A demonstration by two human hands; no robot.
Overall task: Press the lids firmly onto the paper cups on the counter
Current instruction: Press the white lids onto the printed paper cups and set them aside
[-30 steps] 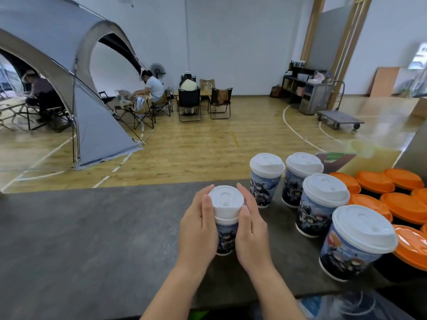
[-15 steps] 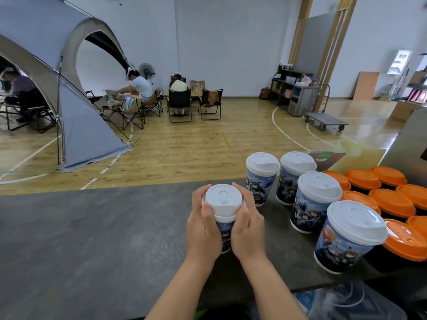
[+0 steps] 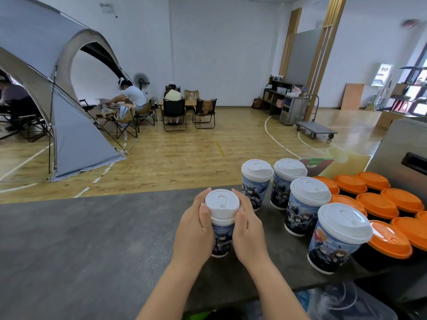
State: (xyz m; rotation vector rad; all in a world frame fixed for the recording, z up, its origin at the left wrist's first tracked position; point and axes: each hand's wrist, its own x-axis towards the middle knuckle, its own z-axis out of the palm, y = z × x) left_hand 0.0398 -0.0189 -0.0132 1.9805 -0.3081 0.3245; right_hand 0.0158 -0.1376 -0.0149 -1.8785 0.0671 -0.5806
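A big grey tent is standing far off at 10 o'clock on the wooden floor. On the grey counter, the left hand is wrapping around the left side of a paper cup, with its thumb pressing at the edge of the white lid. The right hand is hugging the right side of the same cup, fingers clamped on it too. The cup is standing upright between both hands, near the middle of the counter. At 2 o'clock from it, four more lidded cups are standing close together. At 3 o'clock, orange lids are sitting on dark containers.
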